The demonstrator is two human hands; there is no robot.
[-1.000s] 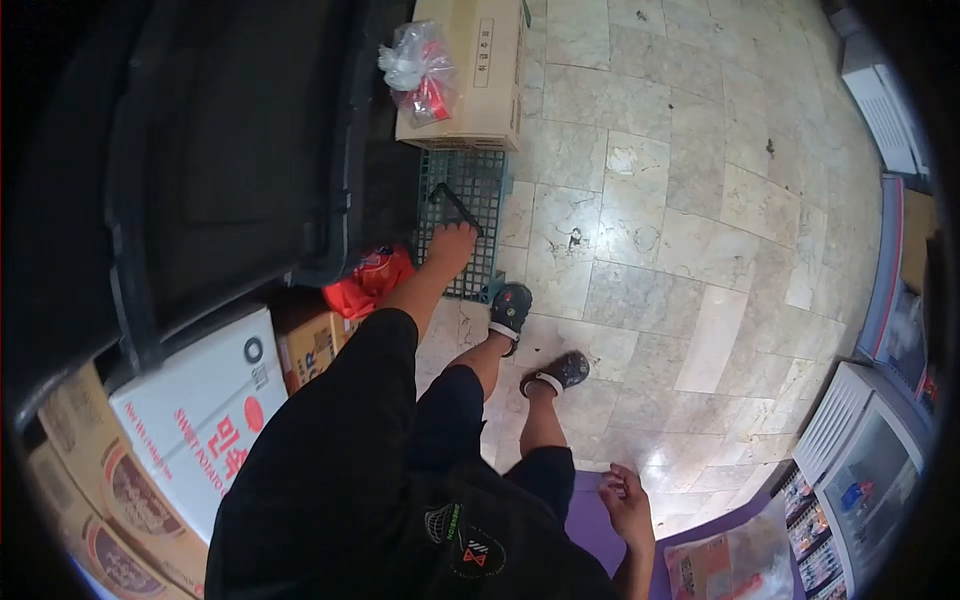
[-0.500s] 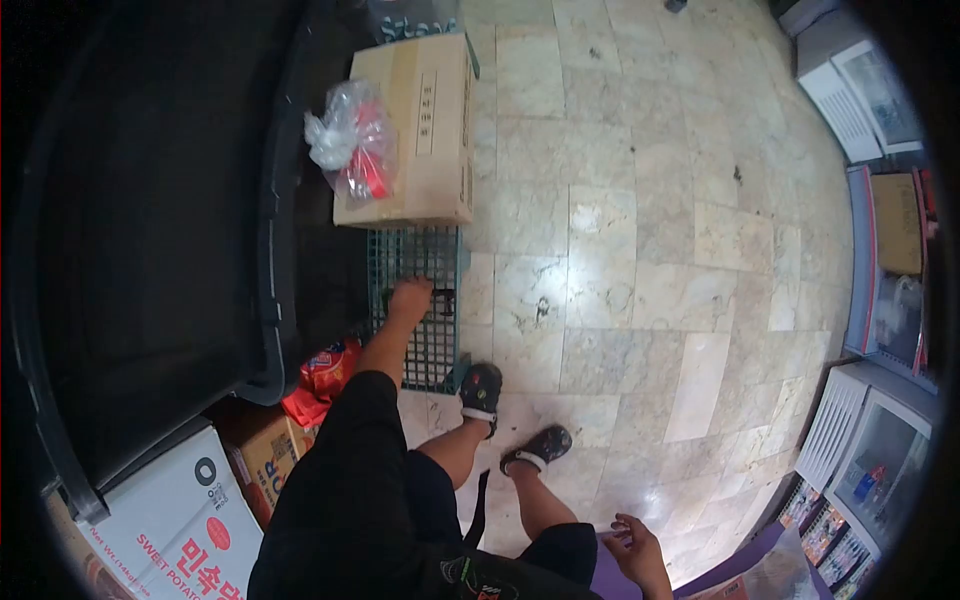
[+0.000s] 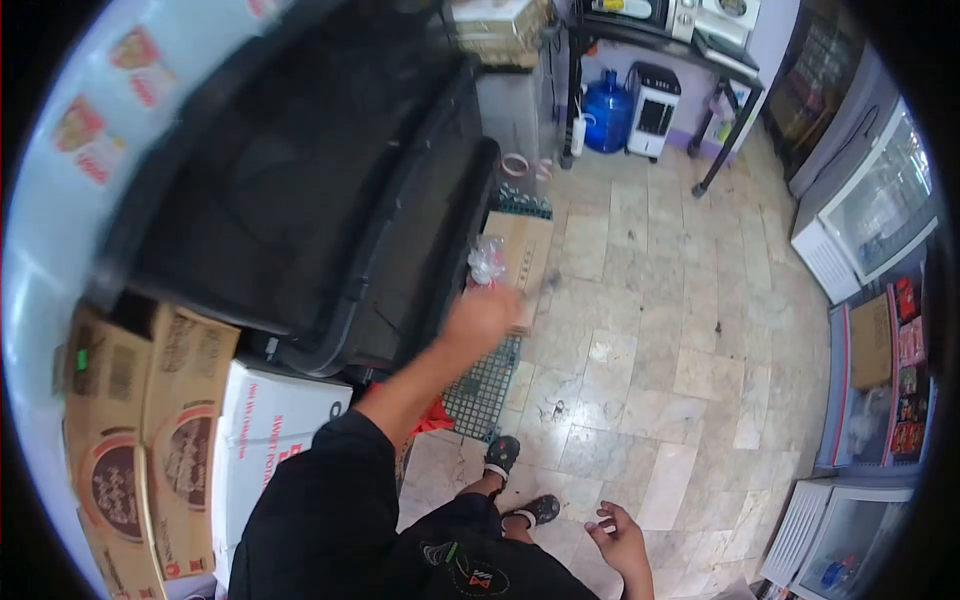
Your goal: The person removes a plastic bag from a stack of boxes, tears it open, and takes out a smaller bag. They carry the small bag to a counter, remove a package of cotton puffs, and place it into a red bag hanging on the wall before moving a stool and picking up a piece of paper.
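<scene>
My left hand is raised over the green crate, its fingers smeared by motion. Whether anything is in it I cannot make out. A small dark blur shows just past it, too smeared to name. Behind the hand, the cardboard box stands on the crates, with a clear plastic bag on its top, partly hidden by my hand. My right hand hangs low over the tiled floor, fingers apart and loosely bent, holding nothing.
Black lidded bins line the left side, beside a white sweet potato carton and brown cartons. A red bag lies near the crate. Fridges and shelves stand right. A blue water jug is at the back.
My left hand has lifted up from inside the green crate. The view has tilted up, bringing in the back of the room. My right hand stays low, fingers still apart.
</scene>
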